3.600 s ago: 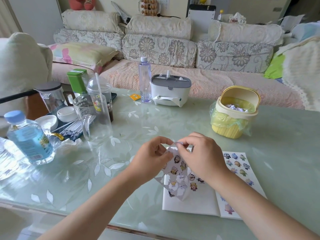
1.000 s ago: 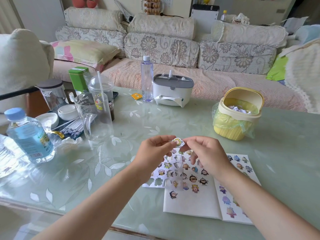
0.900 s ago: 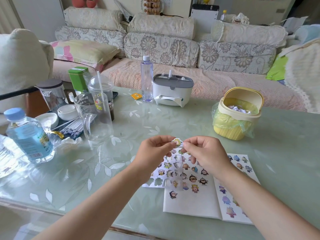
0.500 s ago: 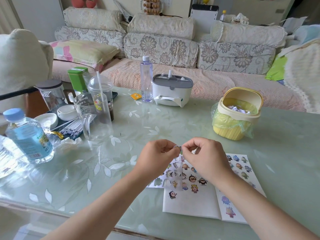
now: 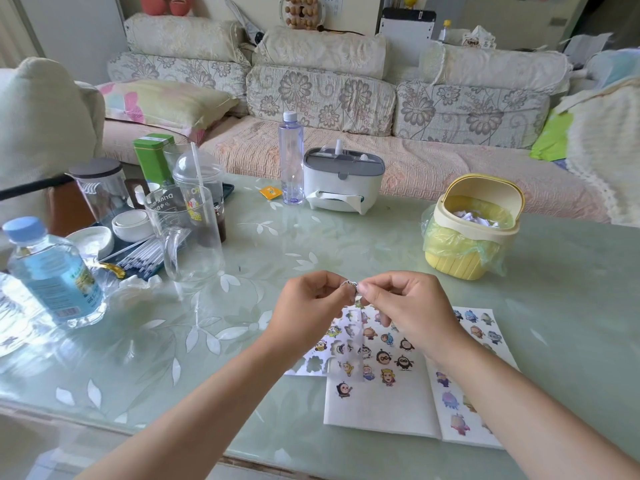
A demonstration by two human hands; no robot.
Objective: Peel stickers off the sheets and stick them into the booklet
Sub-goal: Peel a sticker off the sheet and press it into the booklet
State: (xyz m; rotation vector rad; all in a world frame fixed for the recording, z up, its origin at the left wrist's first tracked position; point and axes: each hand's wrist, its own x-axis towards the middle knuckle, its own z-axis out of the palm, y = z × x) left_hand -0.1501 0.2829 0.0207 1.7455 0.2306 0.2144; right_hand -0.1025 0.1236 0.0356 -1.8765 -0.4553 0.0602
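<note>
Left hand and right hand both pinch one small sticker with curled fingertips, above the sticker sheet and open booklet at 6 o'clock. Hands hide part of the sheet. Yellow bin at 2 o'clock, glass jug at 10, tissue box at 12.

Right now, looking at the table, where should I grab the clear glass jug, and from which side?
Take the glass jug by its handle, coming from the near side. It stands upright and the handle loop faces you, left of centre; straws lie close beside it.
</note>
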